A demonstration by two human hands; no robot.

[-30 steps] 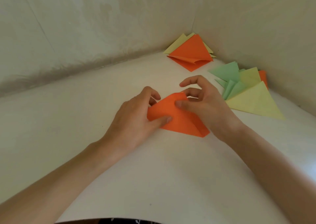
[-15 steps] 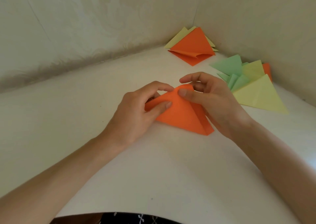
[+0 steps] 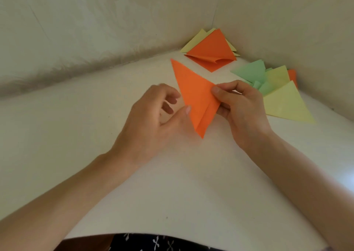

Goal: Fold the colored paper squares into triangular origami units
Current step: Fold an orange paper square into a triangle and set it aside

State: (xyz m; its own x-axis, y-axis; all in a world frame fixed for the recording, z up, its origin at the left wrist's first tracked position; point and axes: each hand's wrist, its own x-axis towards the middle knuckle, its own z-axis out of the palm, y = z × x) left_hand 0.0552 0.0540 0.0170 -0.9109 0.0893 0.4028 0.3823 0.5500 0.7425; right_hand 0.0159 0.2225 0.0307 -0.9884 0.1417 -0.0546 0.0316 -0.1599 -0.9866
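An orange paper folded into a long triangle [image 3: 193, 93] is lifted off the white table [image 3: 172, 183], its sharp tip pointing up and to the left. My right hand [image 3: 241, 109] pinches its right corner between thumb and fingers. My left hand [image 3: 155, 116] sits at the paper's left edge with the thumb tip against it; the fingers are loosely curled and apart from the sheet.
In the far corner lies a stack of orange and yellow squares [image 3: 210, 51]. To the right is a heap of folded green, yellow and orange triangles [image 3: 277, 93], close to my right hand. Walls close the table on the back and right.
The orange paper was lying on the table under both hands; now it is lifted and turned, its long tip pointing up-left. My left fingers have come off it.
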